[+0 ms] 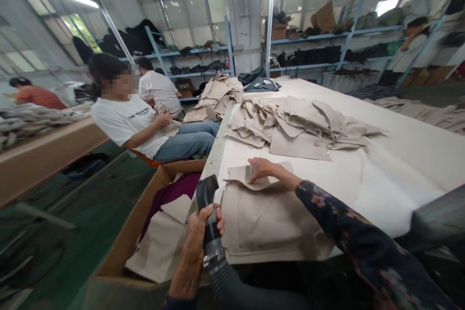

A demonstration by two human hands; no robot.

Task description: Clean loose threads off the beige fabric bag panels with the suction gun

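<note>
My left hand (205,223) is wrapped round the black nozzle (207,191) of a grey ribbed hose (232,278), at the table's left edge. My right hand (259,170) rests on a small beige fabric piece (238,173), which curves up around its fingers; whether the fingers pinch it is hard to tell. Under that piece lies a flat stack of larger beige fabric pieces (269,227) at the near edge of the white table (417,150). Farther back is a loose heap of beige pieces (305,128).
A cardboard box (127,237) with beige and purple fabric stands left of the table. Beyond it a seated person (131,121) in a white shirt handles beige fabric. Dark folded fabric (259,82) lies at the table's far end. Shelves (308,38) line the back wall.
</note>
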